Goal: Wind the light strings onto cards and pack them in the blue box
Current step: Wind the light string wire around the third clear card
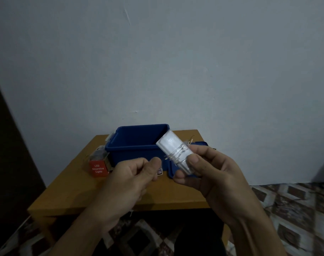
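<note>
Wood counter (74, 191), pale wall (176, 61), patterned floor (295, 209). R hand (212, 174) grips clear card (168, 143) w/ wire (177, 154) wound on; L hand (131, 174) pinches wire.

Wooden table (74, 191) — blue box (131, 154), its lid (170, 171) beside it, red light package (98, 169) left.

Likely home, patterned floor (295, 209), wooden table (83, 191)

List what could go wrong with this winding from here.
1. The string sits in only a few uneven turns on the card. If the left hand eases its pinch, they may slip loose.
2. The right hand grips only the card's lower end, so a hard pull could twist it free.
</note>
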Tool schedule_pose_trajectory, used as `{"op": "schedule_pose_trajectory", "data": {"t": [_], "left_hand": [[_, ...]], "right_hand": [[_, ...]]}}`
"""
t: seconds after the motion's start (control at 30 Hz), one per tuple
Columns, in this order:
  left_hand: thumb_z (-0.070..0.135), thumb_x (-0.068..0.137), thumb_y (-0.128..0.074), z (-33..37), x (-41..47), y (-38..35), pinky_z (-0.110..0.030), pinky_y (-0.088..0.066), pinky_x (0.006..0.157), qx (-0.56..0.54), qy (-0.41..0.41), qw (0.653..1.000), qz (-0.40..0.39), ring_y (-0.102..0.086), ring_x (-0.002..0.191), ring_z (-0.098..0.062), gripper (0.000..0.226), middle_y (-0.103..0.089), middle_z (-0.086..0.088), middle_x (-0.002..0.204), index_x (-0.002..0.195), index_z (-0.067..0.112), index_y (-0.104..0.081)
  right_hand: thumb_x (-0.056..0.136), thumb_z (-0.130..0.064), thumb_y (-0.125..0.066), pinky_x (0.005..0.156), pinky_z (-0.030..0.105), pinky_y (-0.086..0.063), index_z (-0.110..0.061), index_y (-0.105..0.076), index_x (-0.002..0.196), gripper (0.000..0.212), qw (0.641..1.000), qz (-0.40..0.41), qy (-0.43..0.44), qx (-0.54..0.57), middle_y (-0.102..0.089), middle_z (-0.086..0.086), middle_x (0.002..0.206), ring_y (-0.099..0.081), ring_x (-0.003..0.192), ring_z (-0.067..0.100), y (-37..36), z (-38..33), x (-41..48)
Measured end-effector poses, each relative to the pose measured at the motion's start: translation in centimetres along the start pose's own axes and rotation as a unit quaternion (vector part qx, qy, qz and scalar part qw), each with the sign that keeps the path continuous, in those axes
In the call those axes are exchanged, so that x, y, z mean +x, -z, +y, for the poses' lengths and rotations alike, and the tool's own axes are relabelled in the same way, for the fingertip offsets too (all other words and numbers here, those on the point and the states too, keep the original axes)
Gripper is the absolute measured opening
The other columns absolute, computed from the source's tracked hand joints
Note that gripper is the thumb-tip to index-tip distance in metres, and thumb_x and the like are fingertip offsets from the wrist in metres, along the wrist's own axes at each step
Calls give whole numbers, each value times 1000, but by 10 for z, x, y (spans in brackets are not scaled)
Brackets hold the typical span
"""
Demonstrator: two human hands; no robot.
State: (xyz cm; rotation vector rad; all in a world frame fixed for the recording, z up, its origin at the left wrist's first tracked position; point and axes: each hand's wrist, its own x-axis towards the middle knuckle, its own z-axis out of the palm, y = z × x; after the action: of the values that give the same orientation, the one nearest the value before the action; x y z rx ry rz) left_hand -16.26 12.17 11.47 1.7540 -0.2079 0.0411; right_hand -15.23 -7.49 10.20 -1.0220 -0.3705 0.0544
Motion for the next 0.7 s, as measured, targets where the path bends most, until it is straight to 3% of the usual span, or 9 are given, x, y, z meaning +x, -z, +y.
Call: {"op": "schedule_pose_trajectory", "data": {"t": [0.17, 0.27, 0.37, 0.43, 0.53, 0.7], "left_hand": [[45, 77, -70, 0, 9, 9, -23, -21, 42, -62, 83, 993, -63, -26, 41, -11, 39, -32, 0, 49, 56, 20, -48], [39, 73, -71, 3, 16, 15, -27, -20, 46, -84, 110, 985, -99, -25, 44, -13, 33, -29, -2, 54, 64, 16, -51], [45, 72, -81, 12, 26, 19, -29, -27, 52, -79, 123, 987, -70, -35, 53, -21, 39, -36, -7, 61, 61, 17, -57], [42, 79, -74, 21, 30, 20, -24, -27, 45, -51, 114, 991, -52, -31, 42, -14, 44, -34, -2, 51, 52, 19, -48], [39, 86, -67, 39, 34, 21, -20, -20, 36, -1, 85, 995, -60, -22, 36, -10, 44, -31, 2, 44, 54, 17, -46], [35, 94, -62, 52, 30, 14, -17, -30, 39, 113, 35, 993, -23, -34, 38, -7, 37, -43, 3, 45, 67, 10, -64]], "right_hand": [[80, -15, -76, 72, 39, -62, -2, -71, 109, 32, 997, -81, -15, -2, -68, 22, 101, -68, 73, 30, 4, 1, 0], [83, -14, -75, 73, 37, -59, -6, -73, 106, 24, 991, -123, -26, -42, -67, 17, 104, -64, 79, 33, 6, 2, -2], [84, -20, -75, 73, 35, -58, -11, -74, 104, 22, 981, -138, -36, -129, -69, 13, 105, -66, 87, 33, 4, 2, -4], [88, -24, -73, 76, 35, -58, -14, -73, 106, 20, 970, -138, -38, -195, -70, 13, 107, -68, 91, 32, 3, 2, -4], [94, -23, -67, 76, 32, -60, -15, -71, 106, 15, 955, -118, -43, -269, -69, 11, 105, -69, 92, 28, -1, 2, -5], [96, -27, -64, 75, 28, -60, -33, -63, 103, 10, 909, -52, -20, -412, -67, -6, 95, -70, 84, 10, -5, 5, -5]]}}
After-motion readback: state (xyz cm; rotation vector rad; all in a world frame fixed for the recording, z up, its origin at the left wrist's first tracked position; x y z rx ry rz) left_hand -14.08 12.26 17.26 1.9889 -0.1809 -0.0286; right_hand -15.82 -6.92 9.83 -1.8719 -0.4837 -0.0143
